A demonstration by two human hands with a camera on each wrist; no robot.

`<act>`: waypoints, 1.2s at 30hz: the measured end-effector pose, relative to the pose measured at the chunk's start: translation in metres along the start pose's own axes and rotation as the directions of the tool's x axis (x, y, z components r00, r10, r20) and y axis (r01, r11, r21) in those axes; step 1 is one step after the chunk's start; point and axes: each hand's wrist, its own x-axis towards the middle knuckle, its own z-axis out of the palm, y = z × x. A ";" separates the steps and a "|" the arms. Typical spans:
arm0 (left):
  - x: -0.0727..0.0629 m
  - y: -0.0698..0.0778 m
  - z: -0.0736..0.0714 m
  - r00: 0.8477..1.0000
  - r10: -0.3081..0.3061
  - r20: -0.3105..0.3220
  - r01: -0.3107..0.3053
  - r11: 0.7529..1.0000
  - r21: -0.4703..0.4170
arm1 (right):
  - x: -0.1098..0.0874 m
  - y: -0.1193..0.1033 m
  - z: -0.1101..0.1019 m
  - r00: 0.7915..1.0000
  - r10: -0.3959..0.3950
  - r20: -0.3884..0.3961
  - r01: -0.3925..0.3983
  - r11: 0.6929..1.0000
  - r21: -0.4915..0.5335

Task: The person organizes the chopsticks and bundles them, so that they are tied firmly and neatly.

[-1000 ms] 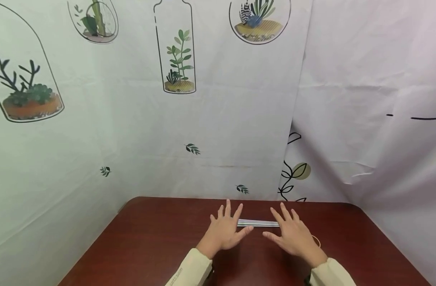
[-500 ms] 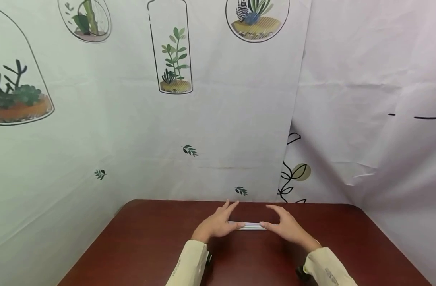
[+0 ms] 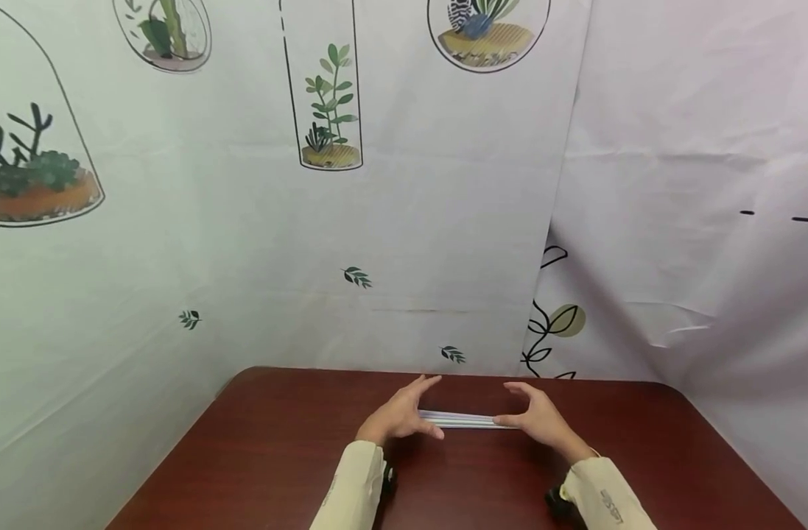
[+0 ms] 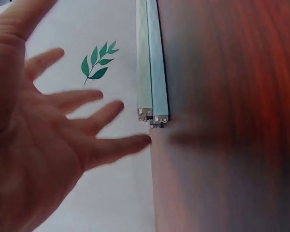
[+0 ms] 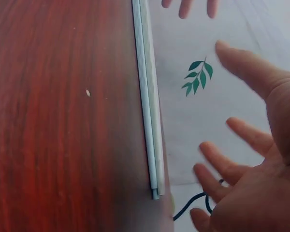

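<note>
Scatter risk, nothing gripped yet

Bundle of slim strips [image 3: 462, 421], pale blue and pale green, lies left to right on the far part of the table [image 3: 284, 464]; left hand [image 3: 397, 415] at its left end, right hand [image 3: 538, 419] at its right; both have fingers spread well apart and hold nothing; whether the right thumb brushes the bundle, cannot tell.

Main risk, as judged: strips sliding out of line, since no band shows on the stretch in view; a pinch at one end only would likely catch some layers and leave others; the silver caps [image 4: 145, 114] at the left end sit unevenly, so an inward squeeze could meet one strip first and skew the rest; a push from the near side could drive the lot toward the printed cloth [image 3: 443, 221] beyond the far edge.

Around: cream left sleeve [image 3: 352, 482] and right sleeve [image 3: 605, 492] come in from the near side; dark wrist gear [image 3: 558, 505] below the right cuff might knock the table if the arm drops; pale speck [image 5: 88, 93] near side of the bundle, probably harmless; hands partly mask the bundle's ends in the head view.
</note>
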 end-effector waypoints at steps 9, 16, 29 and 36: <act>-0.001 -0.006 0.007 0.999 -0.043 0.029 0.046 0.996 -0.081 | -0.007 0.008 0.005 0.992 0.126 -0.033 -0.125 0.992 0.028; 0.002 -0.006 0.008 0.997 -0.054 0.056 0.061 0.989 -0.136 | -0.005 0.018 0.007 0.990 0.134 -0.039 -0.131 0.988 0.081; 0.004 -0.011 0.009 0.996 -0.090 -0.011 0.090 0.995 0.037 | -0.006 0.027 0.012 0.992 0.102 -0.074 -0.099 0.994 0.044; 0.001 -0.022 0.006 0.994 -0.081 -0.073 0.083 0.996 0.023 | -0.007 0.038 0.009 0.993 0.060 -0.105 -0.060 0.998 0.001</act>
